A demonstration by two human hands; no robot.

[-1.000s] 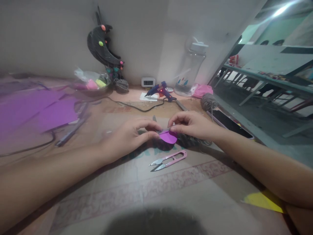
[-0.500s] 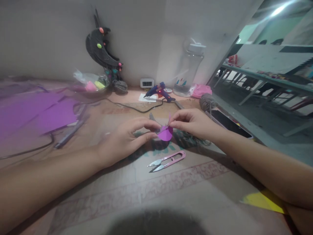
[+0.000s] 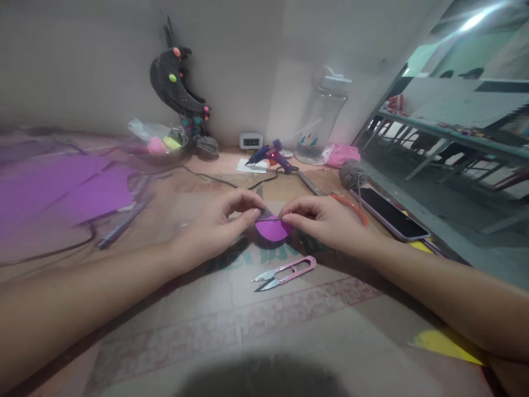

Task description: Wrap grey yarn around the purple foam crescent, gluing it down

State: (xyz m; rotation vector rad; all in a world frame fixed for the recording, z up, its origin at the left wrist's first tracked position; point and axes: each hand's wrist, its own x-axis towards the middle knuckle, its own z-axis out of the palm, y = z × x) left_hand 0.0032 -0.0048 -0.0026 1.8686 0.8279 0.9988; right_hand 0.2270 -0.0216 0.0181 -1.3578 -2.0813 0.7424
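Observation:
Between my two hands is a small rounded purple paper piece (image 3: 273,230), with a dark strand along its upper edge. My left hand (image 3: 225,223) pinches the left end of that edge between thumb and fingers. At the right end, my right hand (image 3: 318,218) pinches it the same way. A grey shape shows just behind the paper, partly covered by the fingers. Just below the hands lie pink thread snips (image 3: 285,273), blades pointing left.
Behind the hands are a blue glue gun (image 3: 270,156), a small digital clock (image 3: 250,141), a clear bottle (image 3: 322,118) and orange-handled scissors (image 3: 351,207). Grey yarn (image 3: 353,175) and a phone (image 3: 390,214) sit right. Purple sheets (image 3: 61,190) spread left; a black moon ornament (image 3: 173,82) stands behind.
My right hand has moved down and slightly left to the paper's right end. The purple piece now shows wider, its edge held straight between both hands. The orange scissor handle has come into view.

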